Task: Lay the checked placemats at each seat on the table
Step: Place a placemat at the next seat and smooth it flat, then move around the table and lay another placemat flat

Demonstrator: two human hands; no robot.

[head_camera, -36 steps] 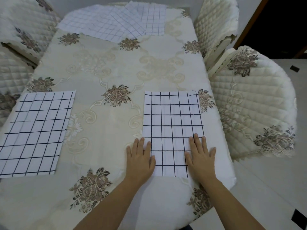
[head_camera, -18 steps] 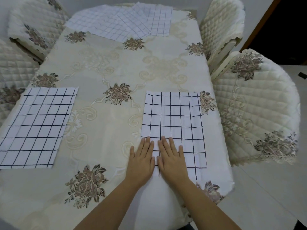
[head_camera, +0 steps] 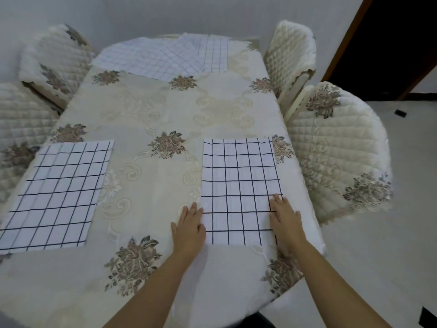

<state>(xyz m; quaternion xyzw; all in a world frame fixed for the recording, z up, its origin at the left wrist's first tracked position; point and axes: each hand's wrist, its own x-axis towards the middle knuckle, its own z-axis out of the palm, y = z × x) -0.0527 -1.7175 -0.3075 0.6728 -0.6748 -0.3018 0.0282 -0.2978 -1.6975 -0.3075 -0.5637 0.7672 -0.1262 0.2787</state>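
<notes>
Cream tablecloth [head_camera: 165,110]: floral patterned, covering the whole table, with quilted chair covers [head_camera: 331,150] drawn up on both sides.
Near-right placemat [head_camera: 238,185]: white with a dark check, lying flat and square to the table's right edge, in front of the person.
Left hand [head_camera: 189,229]: palm down, fingers together and stretched forward, lying along the mat's near-left edge; the fingertips just overlap the cloth of the mat, the palm rests on the tablecloth.
Right hand [head_camera: 285,223]: palm down as well, fingers flat and only slightly parted, pressed on the mat's near-right edge, thumb out over the tablecloth.
Forearms: both bare, reaching up from the bottom of the view and spread apart, one to each side of the mat.
Grip: neither hand grasps anything; both simply lie flat.
Left placemat [head_camera: 56,197]: same check, flat at the seat across the table, well apart from the hands.
Spare placemats [head_camera: 165,58]: loose overlapping heap at the far end.
</notes>
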